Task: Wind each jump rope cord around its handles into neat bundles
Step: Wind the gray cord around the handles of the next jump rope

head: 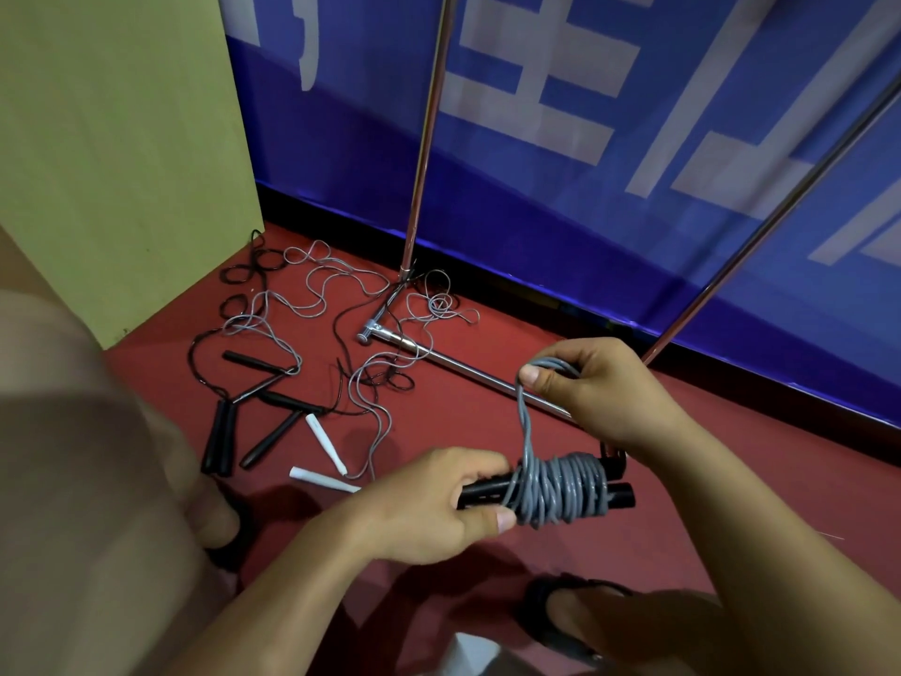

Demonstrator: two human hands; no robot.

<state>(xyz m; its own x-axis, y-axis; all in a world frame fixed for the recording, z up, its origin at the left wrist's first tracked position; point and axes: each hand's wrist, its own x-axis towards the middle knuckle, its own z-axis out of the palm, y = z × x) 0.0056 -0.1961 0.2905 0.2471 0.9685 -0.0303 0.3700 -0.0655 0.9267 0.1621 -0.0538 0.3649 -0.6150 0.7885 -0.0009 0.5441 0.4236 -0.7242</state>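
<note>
The left grip (pixel 429 505) covers the near ends of the black handles (pixel 619 495); the wound grey cord (pixel 560 490) hides their middle. The sandalled foot (pixel 570 617) is partly hidden behind the right forearm.

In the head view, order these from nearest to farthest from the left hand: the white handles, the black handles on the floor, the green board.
1. White handles, on the floor just left of the left hand.
2. Black handles, further left on the floor.
3. Green board, standing at the far left.
</note>
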